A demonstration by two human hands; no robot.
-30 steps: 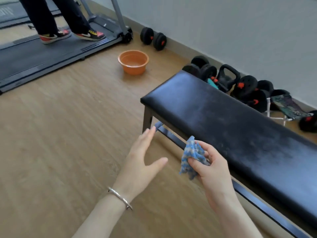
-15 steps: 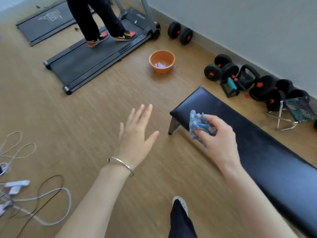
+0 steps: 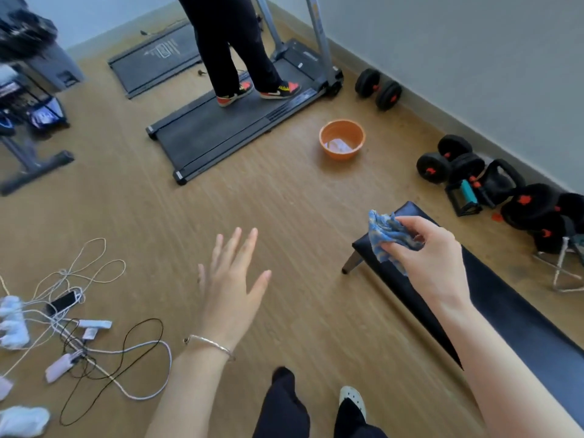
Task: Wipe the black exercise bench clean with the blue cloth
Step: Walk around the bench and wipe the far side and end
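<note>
The black exercise bench (image 3: 512, 314) runs from centre right down to the lower right corner. My right hand (image 3: 433, 263) hovers above its near left end and grips the crumpled blue cloth (image 3: 387, 237) between thumb and fingers. My left hand (image 3: 232, 286) is held out flat over the wooden floor to the left of the bench, fingers spread, holding nothing; a silver bangle sits on its wrist.
An orange basin (image 3: 342, 139) with water stands on the floor beyond the bench. Dumbbells and a kettlebell (image 3: 493, 181) line the wall. A person walks on a treadmill (image 3: 234, 121). Tangled cables and chargers (image 3: 79, 330) lie at left. My feet (image 3: 352, 399) are below.
The view has pulled back and risen, so the bench sits lower right and more floor shows. My right hand lifted the cloth slightly; my left hand stays spread.
</note>
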